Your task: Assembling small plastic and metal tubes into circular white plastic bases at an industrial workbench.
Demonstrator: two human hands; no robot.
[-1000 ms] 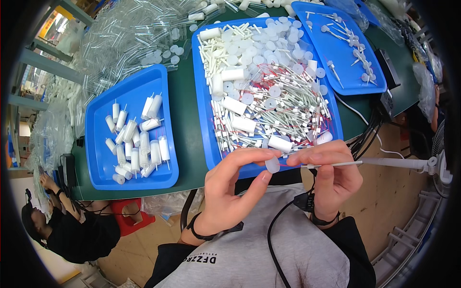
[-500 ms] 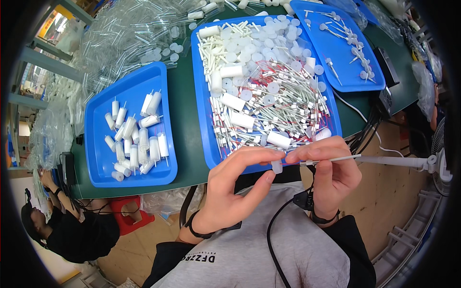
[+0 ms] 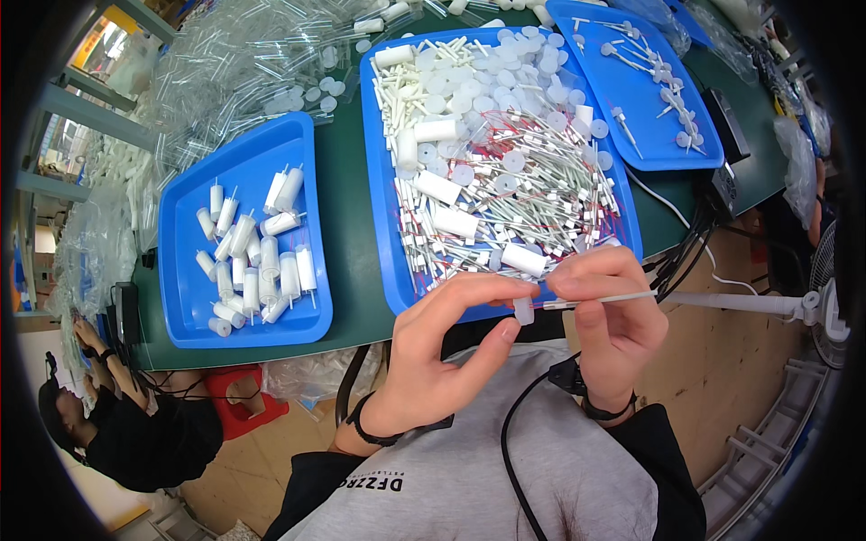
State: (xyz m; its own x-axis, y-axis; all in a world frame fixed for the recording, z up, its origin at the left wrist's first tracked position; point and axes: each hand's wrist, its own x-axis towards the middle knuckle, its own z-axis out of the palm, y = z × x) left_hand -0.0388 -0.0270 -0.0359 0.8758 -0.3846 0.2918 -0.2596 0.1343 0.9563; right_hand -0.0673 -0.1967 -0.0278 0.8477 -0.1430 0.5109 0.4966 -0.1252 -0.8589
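In front of my chest, my left hand [image 3: 451, 338] pinches a small translucent white plastic cap [image 3: 524, 311] between thumb and forefinger. My right hand [image 3: 618, 320] is closed on a thin white rod [image 3: 622, 297], held nearly level with its inner end pointing at the cap. Thin wire seems to run from that end to the cap; whether the two touch is hard to make out. Just beyond my hands, a large blue tray [image 3: 383, 225] holds wired rods [image 3: 541, 203], translucent discs [image 3: 505, 77], white sticks [image 3: 397, 99] and several white cylinders [image 3: 437, 188].
On the left, a blue tray [image 3: 171, 298] contains white cylinders [image 3: 269, 257] with rods sticking out. Another blue tray [image 3: 649, 149] at far right holds rods with discs. Clear tubes [image 3: 244, 72] pile up behind. A black cable [image 3: 510, 424] hangs before me; another person [image 3: 135, 424] works at left.
My right hand has shifted slightly left and up with the rod. The cap in my left hand has tilted a little and shows more of its side.
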